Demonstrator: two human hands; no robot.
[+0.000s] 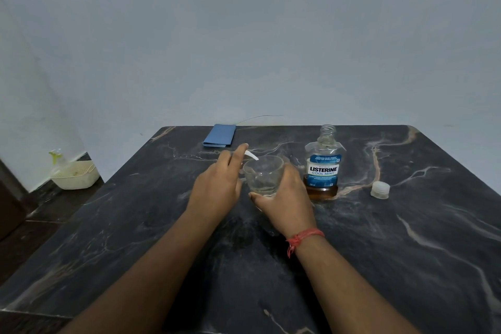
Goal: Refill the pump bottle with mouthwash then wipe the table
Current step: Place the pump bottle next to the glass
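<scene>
A clear, wide-mouthed pump bottle stands at the table's middle, with a little liquid at its bottom. My right hand grips it from the right side. My left hand is just left of its mouth and holds the pump head, which is mostly hidden. Only the pump's thin white tube shows, slanting over the rim. The Listerine mouthwash bottle stands open to the right, with a shallow amber layer at its base. Its cap lies further right. A folded blue cloth sits at the far edge.
The dark marble table stands against a pale wall. On the floor to the left sits a white basket with a spray bottle behind it.
</scene>
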